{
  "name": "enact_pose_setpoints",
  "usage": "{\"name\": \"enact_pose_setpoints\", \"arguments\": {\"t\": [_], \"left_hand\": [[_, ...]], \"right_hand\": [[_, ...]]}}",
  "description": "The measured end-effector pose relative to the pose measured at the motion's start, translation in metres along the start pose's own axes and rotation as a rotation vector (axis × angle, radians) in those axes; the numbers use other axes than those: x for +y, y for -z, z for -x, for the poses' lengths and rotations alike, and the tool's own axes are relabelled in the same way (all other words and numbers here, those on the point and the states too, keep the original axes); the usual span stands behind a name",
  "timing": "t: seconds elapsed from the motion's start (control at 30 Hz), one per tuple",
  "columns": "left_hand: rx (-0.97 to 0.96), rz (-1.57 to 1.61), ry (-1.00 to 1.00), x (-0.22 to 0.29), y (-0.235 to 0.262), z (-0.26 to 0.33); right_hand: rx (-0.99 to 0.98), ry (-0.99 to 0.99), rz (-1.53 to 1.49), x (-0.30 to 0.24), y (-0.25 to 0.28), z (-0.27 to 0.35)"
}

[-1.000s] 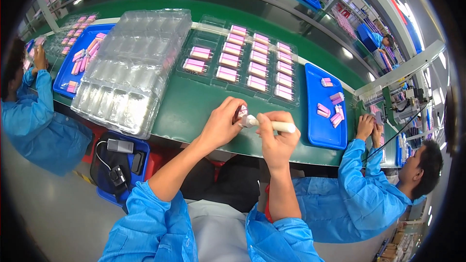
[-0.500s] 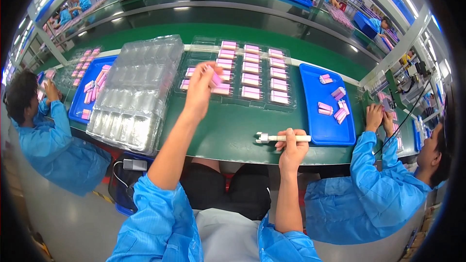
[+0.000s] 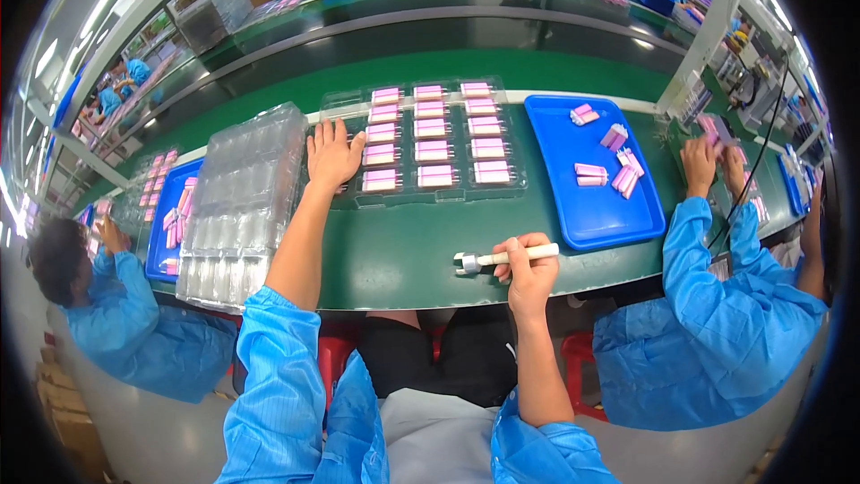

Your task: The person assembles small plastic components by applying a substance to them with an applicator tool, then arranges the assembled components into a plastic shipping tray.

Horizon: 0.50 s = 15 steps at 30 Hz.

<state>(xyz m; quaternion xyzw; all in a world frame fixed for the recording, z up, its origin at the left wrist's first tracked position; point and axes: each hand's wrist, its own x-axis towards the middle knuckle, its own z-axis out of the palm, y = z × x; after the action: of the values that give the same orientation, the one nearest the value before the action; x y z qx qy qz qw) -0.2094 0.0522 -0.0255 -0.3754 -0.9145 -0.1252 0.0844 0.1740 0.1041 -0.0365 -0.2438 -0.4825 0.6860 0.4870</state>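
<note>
My left hand [image 3: 333, 158] lies with fingers stretched out over the left column of a clear plastic tray [image 3: 428, 196]; what is under it is hidden. Rows of pink-and-white blocks [image 3: 434, 151] with thin pins at their right ends fill the tray's other columns. Lower right, my right hand [image 3: 528, 274] grips a cream-handled tool [image 3: 541, 252] with a pale forked head, held level above the green worktop [image 3: 403, 251].
A tall stack of clear empty trays [image 3: 240, 188] stands left of my left arm. On the right, a blue tray [image 3: 596, 237] holds several loose pink-and-white blocks. Co-workers in blue sit close on both sides, their hands [image 3: 703, 161] busy at the bench.
My left hand held a pink block above the tray; now it is flat over the left column, with no block visible in it. My right hand keeps the tool. The view has shifted.
</note>
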Motion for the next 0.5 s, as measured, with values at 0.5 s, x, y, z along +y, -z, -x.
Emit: {"name": "enact_pose_setpoints", "arguments": {"t": [0.5], "left_hand": [[0.137, 0.544, -0.705, 0.220, 0.013, 0.044]], "right_hand": [[-0.049, 0.000, 0.000, 0.004, 0.000, 0.001]]}}
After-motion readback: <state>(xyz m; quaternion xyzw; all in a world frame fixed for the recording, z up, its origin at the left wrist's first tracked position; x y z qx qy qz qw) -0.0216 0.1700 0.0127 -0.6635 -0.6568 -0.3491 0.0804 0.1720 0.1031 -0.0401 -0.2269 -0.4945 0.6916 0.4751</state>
